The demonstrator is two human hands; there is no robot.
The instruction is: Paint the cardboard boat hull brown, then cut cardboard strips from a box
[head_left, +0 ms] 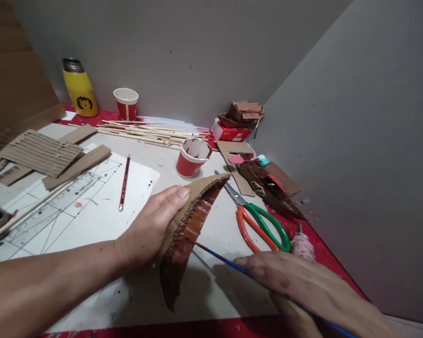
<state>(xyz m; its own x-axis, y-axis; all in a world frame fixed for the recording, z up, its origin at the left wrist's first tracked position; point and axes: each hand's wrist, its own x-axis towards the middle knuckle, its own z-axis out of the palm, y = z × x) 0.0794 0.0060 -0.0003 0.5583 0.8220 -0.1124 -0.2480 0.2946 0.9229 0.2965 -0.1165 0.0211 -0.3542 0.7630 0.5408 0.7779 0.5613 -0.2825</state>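
A curved cardboard boat hull (188,230) is tilted in the middle, its inner face coated brown and its outer side bare. My left hand (158,220) is closed round its outer side, thumb on the upper edge. My right hand (296,281) pinches a thin blue paintbrush (229,263) at the lower right. The brush tip touches or nearly touches the hull's brown inner face. Just behind the hull stands a red and white paper cup (192,162) with brown smears inside.
Scissors (257,220) with green and orange handles lie right of the hull. Left are a pencil (125,183), a drawing with a ruler (81,188) and cardboard pieces (44,152). Behind are sticks (144,134), another cup (126,105), a yellow bottle (80,91) and cardboard boats (278,188).
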